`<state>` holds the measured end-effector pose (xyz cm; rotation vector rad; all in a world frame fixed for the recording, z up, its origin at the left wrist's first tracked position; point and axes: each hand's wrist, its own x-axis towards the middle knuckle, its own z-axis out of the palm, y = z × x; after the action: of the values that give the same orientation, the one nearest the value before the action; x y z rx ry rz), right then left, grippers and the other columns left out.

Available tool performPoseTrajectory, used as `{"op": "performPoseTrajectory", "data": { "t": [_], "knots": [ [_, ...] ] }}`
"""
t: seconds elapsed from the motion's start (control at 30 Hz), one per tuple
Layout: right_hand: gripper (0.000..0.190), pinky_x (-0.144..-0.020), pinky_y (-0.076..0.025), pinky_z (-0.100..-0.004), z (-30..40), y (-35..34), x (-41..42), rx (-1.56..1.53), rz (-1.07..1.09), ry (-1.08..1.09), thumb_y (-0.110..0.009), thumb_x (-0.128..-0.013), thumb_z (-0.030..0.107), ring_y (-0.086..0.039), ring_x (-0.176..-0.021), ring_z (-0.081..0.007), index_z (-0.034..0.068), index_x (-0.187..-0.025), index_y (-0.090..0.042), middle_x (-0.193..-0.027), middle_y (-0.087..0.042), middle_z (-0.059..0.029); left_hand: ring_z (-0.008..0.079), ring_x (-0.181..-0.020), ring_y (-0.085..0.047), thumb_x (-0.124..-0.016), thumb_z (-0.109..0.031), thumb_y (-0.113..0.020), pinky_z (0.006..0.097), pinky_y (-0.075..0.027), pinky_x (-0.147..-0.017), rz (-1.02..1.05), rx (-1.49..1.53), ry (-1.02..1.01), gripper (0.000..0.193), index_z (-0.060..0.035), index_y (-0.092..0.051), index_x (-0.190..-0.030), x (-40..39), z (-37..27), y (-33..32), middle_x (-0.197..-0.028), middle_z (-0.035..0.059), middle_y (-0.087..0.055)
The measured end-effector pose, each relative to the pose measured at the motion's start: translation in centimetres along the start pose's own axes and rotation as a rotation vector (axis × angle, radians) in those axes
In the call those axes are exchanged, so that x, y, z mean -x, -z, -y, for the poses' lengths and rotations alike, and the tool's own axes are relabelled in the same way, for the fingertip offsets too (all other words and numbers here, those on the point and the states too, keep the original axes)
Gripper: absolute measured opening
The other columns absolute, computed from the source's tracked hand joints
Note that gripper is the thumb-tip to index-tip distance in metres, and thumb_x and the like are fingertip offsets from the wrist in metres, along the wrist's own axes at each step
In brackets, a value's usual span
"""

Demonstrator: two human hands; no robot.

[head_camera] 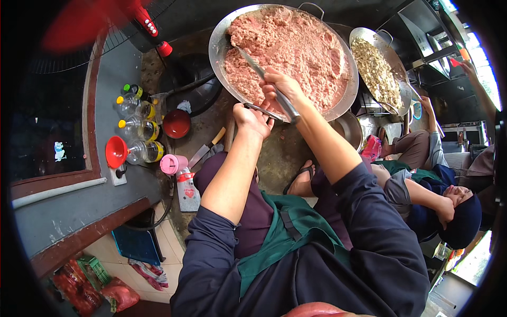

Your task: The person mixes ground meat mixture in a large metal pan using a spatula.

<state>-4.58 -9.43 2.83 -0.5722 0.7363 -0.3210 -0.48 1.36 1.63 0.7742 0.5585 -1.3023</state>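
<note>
A large metal wok (217, 59) full of pinkish minced mixture (289, 55) sits in front of me. My right hand (282, 85) is wrapped around the handle of a long metal spatula (257, 68), which slants over the near left part of the mixture. The spatula's far end reaches the mixture by the left wall. At the near rim, my left hand (253, 121) holds the wok's loop handle (263, 111) from below, palm turned upward.
Beside the wok, a second wok (402, 77) holds pale chopped food; a co-worker's hand (425, 104) is near it. To the left are plastic bottles (136, 126), a red bowl (176, 123), a red funnel (117, 152), a pink tumbler (173, 164) and a knife (200, 155).
</note>
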Motion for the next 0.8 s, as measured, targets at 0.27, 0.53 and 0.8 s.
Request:
{"op": "performPoseTrajectory", "data": {
  "t": [0.27,0.53,0.8],
  "knots": [
    [0.017,-0.035,-0.034,-0.017,0.9,3.5,5.4,-0.467,0.285,-0.072,-0.047,-0.085,0.005,-0.041,-0.048,-0.0074,0.009,-0.098,-0.036,-0.075,-0.046,-0.0098,0.0151,-0.104,-0.046,-0.078,-0.045,-0.022,0.0352,-0.021,-0.088,0.037,0.038,0.055,0.043,-0.0131,-0.043,-0.097,-0.6,-0.3,0.6,-0.111,0.0032,-0.05],
    [0.019,-0.038,-0.038,-0.02,4.0,8.5,10.2,-0.83,0.423,-0.177,-0.042,-0.088,0.013,-0.041,-0.049,-0.0089,-0.005,-0.088,-0.037,-0.068,-0.041,-0.0052,0.0165,-0.102,-0.046,-0.078,-0.04,-0.028,0.0363,-0.023,-0.088,-0.006,0.034,0.037,0.035,-0.0132,-0.045,-0.092,-1.2,-0.6,0.8,-0.101,0.0032,-0.054],
    [0.022,-0.028,-0.035,-0.0169,4.1,9.4,13.9,-0.308,0.135,-0.123,-0.034,-0.089,0.018,-0.038,-0.039,-0.0065,-0.002,-0.087,-0.039,-0.068,-0.047,-0.0081,0.0161,-0.107,-0.045,-0.08,-0.04,-0.026,0.0368,-0.021,-0.091,-0.043,0.019,0.033,0.042,-0.0092,-0.048,-0.098,-1.2,-0.3,0.1,-0.105,0.0024,-0.054]
  ]
}}
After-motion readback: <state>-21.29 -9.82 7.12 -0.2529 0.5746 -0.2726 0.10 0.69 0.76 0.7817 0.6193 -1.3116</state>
